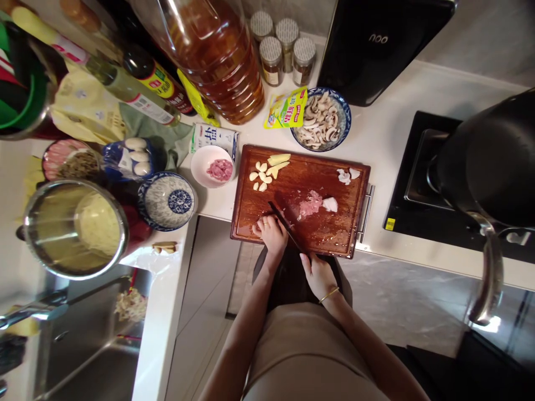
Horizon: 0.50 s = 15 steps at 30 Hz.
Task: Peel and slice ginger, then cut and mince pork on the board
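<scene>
A reddish wooden cutting board (334, 231) lies on the white counter in front of me. My right hand (318, 274) is closed round the handle of a dark knife (284, 223), whose blade points across the board. My left hand (271, 231) rests on the board's near left part beside the blade, fingers curled; what is under them is hidden. A small heap of pink chopped meat (310, 205) with a white piece (330, 204) lies mid-board. Peeled garlic cloves (259, 177) and ginger slices (278, 162) sit at the far left corner.
A small bowl of pink meat (217, 167) and a blue bowl of sliced mushrooms (321, 118) stand behind the board. Oil jug (217, 55), sauce bottles and spice jars crowd the back. A steel pot (75, 228) and sink are left; a black wok (489, 161) sits on the stove right.
</scene>
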{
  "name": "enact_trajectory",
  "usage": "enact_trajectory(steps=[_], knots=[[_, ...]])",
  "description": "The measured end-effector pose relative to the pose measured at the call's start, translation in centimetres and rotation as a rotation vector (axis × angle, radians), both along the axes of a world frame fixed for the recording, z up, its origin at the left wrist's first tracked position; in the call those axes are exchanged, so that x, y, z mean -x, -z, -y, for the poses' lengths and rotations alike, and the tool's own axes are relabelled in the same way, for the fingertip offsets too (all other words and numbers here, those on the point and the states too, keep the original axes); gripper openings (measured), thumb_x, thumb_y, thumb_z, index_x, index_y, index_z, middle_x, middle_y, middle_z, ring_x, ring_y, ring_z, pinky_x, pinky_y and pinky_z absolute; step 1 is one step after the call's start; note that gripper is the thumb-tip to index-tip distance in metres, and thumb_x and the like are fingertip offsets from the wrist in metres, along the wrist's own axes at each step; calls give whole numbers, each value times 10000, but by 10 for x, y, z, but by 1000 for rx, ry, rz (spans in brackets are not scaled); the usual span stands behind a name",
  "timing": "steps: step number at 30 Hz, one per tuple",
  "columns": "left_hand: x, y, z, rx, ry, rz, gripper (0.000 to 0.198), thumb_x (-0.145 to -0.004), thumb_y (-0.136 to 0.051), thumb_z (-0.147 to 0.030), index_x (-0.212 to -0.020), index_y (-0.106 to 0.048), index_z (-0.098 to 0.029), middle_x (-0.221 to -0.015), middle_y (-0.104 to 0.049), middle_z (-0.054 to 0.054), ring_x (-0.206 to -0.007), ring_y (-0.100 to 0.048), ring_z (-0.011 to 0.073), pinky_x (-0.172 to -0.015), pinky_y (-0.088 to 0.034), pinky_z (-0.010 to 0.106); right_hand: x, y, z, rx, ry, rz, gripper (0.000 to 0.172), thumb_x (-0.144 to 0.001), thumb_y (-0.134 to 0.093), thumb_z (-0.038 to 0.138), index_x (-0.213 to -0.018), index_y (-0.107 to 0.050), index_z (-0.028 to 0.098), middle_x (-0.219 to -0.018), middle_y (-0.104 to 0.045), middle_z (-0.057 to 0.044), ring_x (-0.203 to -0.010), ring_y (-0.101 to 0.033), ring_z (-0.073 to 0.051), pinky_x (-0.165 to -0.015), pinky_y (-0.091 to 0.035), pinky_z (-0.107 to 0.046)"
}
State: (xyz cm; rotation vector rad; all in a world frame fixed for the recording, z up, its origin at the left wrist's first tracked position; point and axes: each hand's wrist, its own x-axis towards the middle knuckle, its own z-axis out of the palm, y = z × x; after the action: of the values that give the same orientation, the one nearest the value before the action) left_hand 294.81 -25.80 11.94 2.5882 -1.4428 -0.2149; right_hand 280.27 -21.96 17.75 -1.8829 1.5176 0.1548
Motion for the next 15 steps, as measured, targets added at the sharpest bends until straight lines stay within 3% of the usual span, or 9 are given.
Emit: enact_trajectory(steps=[7, 12, 15], knots=[[1, 2, 1, 10, -6, -15, 170, -786, -388, -277, -830, -511, -168, -882, -564, 86, -945, -443, 269, -913, -216, 458, 3, 1, 6, -50, -4, 7, 495, -923, -209, 431, -895, -608, 141, -738, -679, -100, -651, -646, -202, -580, -427, -263], [0, 5, 1, 54, 2, 12, 168, -812, -377, -272, -793, -511, -172, -827, -585, 67, -898, -456, 252, -916, -201, 455, -2, 9, 18, 19, 30, 95, 481, -920, -237, 414, -1038, -600, 120, -913, -671, -139, -861, -629, -221, -761, -445, -297], [-1, 6, 2, 65, -10, 17, 165, -814, -381, -266, -783, -514, -173, -818, -594, 63, -898, -457, 251, -910, -200, 454, 7, 10, 14, -6, 41, 159, 471, -921, -240, 404, -1019, -616, 137, -910, -676, -124, -885, -622, -214, -798, -438, -296]])
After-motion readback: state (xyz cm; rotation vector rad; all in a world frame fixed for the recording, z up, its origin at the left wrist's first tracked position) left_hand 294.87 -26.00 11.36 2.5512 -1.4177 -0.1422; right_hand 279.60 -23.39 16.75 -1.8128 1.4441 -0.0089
